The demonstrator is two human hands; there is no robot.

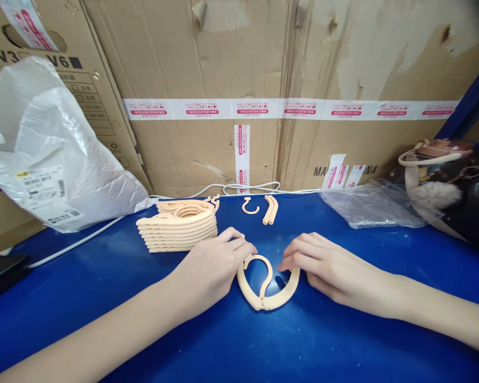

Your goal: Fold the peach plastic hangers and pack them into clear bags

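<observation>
A cream plastic folding hanger lies on the blue table before me, its hook curling up between two bent arms. My left hand is closed round the upper end of the hanger's left arm. At the tip of the right arm, my right hand grips with curled fingers; part of that tip is hidden. Behind my left hand stands a neat stack of cream folding hangers. Further back lie a loose hanger hook and a pair of curved hanger arms, side by side.
Large cardboard boxes wall off the back of the blue table. A white plastic bag stands at left, near a dark object. A white cable runs behind. Clear plastic and a black bag sit at right.
</observation>
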